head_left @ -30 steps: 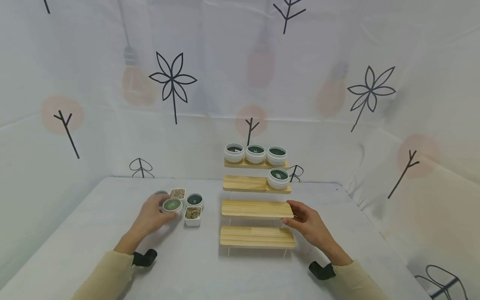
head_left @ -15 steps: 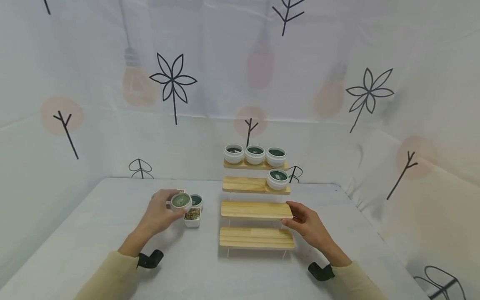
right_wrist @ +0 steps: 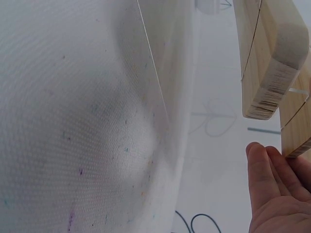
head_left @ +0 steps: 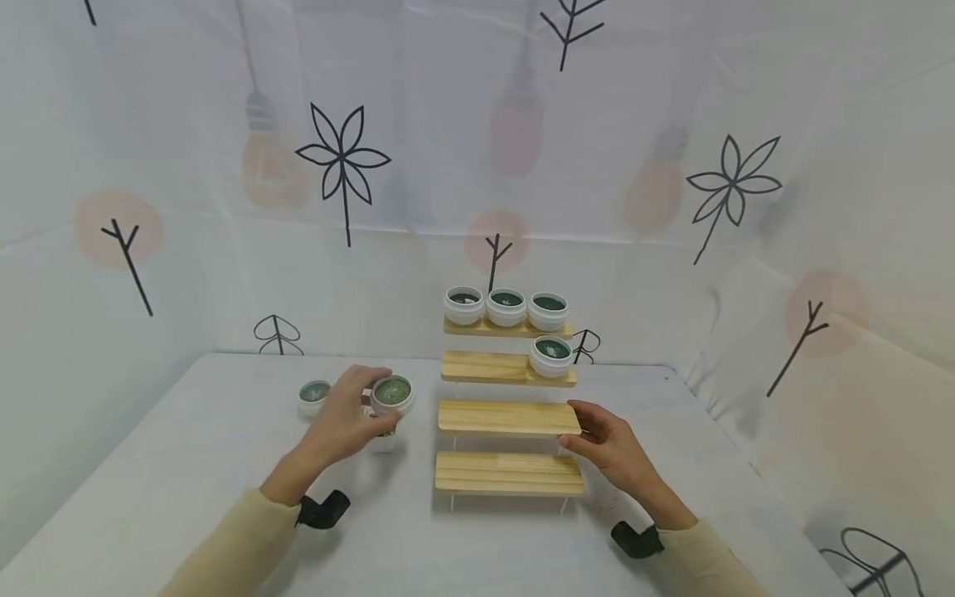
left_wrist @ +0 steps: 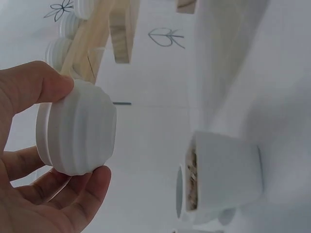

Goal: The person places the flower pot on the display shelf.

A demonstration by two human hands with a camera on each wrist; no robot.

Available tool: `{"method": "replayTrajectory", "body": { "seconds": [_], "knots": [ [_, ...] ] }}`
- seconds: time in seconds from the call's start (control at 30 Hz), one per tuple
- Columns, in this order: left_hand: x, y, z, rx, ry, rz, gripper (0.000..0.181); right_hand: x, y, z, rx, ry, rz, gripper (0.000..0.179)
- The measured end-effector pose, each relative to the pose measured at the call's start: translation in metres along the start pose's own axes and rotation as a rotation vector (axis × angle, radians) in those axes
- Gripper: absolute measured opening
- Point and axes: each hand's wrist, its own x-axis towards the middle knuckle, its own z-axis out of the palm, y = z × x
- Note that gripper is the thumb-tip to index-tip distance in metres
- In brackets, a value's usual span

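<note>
My left hand pinches a small white round pot with a green top, between thumb and fingers. In the left wrist view, the ridged side of this pot is tilted, above the table. At the right, my right hand holds the end of a wooden shelf, the third step down of a stepped rack, thumb at the front edge and fingers at the back. The right wrist view shows its fingers at the end of a board, part of the grip out of frame.
Three white pots line the top step; another pot sits at the right of the second step. A round pot stands left of my left hand. Square pots, one showing in the left wrist view, are mostly hidden behind that hand.
My left hand has lifted the round pot from the cluster and carried it to the right, uncovering the pot at the left. The right hand stays on the shelf.
</note>
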Motion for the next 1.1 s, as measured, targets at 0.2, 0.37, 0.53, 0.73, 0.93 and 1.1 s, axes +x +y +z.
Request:
{"method": "replayTrajectory", "body": {
  "seconds": [0.2,0.37,0.53,0.73,0.93,1.1],
  "knots": [
    [0.009,0.014,0.003,-0.014,-0.005,0.026,0.059,0.0,0.001,-0.001,0.01,0.0,-0.014,0.059],
    [0.019,0.027,0.007,-0.034,0.002,0.078,0.059,0.0,0.001,0.0,0.011,0.0,-0.014,0.059],
    [0.027,0.041,0.011,-0.052,0.0,0.133,0.057,0.0,0.0,0.0,-0.001,0.003,-0.006,0.059],
    [0.035,0.054,0.013,-0.068,0.002,0.167,0.055,0.001,0.0,-0.001,-0.002,-0.001,-0.01,0.058],
    [0.043,0.062,0.019,-0.122,-0.01,0.214,0.055,0.001,-0.001,-0.001,0.004,-0.004,-0.003,0.059],
    [0.05,0.068,0.03,-0.137,-0.02,0.242,0.055,0.0,-0.001,-0.001,0.016,-0.009,0.007,0.059]
  ]
}}
